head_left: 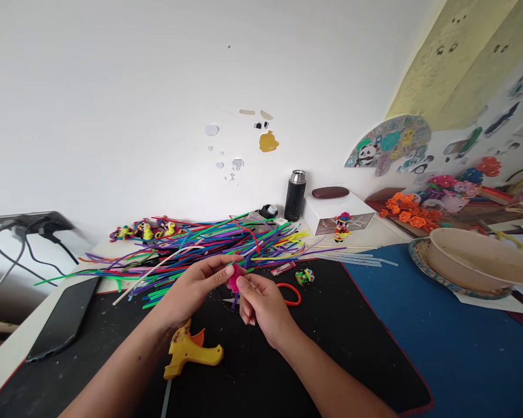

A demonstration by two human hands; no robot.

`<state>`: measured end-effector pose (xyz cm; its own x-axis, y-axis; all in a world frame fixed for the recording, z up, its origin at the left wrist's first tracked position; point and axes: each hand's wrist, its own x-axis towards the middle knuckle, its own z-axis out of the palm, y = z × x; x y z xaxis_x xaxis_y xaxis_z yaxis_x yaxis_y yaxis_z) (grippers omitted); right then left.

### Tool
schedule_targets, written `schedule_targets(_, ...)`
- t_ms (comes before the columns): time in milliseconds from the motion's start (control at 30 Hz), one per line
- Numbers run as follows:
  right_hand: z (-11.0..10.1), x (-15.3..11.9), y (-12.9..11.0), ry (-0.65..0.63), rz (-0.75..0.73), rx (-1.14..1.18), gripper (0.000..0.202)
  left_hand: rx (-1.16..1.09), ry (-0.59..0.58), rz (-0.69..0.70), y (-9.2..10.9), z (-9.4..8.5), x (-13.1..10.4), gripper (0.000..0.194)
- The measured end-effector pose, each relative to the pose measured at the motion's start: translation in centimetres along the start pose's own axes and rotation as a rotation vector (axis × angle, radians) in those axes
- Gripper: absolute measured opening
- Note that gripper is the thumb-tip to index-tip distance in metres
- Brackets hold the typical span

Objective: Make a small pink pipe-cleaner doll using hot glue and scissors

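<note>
"What did the hands grip?"

"The left hand [196, 287] and right hand [264, 301] both had fingers closed on a magenta chenille piece [234, 281]; it was between them, above the black desk mat [357, 325], beyond the yellow glue gun [187, 351]."

"Was any writing legible?"

"The black vacuum flask [295, 200] bore a small pale marking, and the red-and-white packet [283, 268] carried print; both were too small to read."

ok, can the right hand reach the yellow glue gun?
Probably yes: the yellow glue gun lies on the black mat with its handle uncovered, but the right hand is pinching the pink fuzzy piece.
</note>
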<state>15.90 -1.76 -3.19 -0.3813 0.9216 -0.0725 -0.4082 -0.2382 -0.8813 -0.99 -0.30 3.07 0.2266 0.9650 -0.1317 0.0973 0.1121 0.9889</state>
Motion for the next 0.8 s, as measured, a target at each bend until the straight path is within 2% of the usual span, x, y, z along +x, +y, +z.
schedule_targets(133,-0.01,-0.02,-0.04,-0.005,0.001,-0.008,0.055,-0.046,-0.01,0.013,-0.21,0.21,0.13,0.049)
schedule_targets(467,-0.14,-0.12,0.13,-0.053,0.003,-0.039,0.055,-0.085,0.106,0.074,-0.98,-0.26,0.39,0.045)
schedule_targets(800,-0.04,0.02,0.2,-0.031,-0.022,-0.065,0.05,-0.096,0.046,0.056,-0.54,0.25,0.33,0.049)
